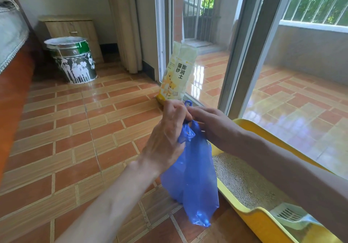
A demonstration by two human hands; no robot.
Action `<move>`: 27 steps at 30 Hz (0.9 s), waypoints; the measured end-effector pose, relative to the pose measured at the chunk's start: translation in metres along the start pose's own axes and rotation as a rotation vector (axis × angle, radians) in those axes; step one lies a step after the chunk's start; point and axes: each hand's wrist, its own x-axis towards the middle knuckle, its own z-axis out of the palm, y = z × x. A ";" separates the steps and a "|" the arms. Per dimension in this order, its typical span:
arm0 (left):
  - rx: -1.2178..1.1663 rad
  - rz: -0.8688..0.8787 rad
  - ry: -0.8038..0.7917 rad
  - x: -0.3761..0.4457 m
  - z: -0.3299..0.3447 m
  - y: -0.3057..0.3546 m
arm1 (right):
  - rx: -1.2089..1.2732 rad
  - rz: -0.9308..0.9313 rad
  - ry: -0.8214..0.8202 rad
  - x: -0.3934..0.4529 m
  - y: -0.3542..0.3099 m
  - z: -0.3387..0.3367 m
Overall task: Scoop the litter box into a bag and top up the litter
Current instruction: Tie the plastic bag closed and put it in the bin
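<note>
A blue plastic bag hangs in front of me, its bottom near the tiled floor. My left hand grips the bag's gathered top. My right hand pinches the bag's handles right beside it. A yellow litter box with grey litter lies on the floor at the lower right, partly under my right forearm. A pale scoop rests in the box's near corner. A yellow-and-white litter sack stands upright against the door frame, just beyond my hands.
A paint-splashed metal bucket stands at the back left before a wooden cabinet. A bed edge runs along the left. Sliding glass doors open onto a tiled balcony on the right.
</note>
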 end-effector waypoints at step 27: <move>-0.883 -0.838 0.330 -0.017 0.005 -0.023 | 0.219 0.126 0.217 0.010 0.001 -0.040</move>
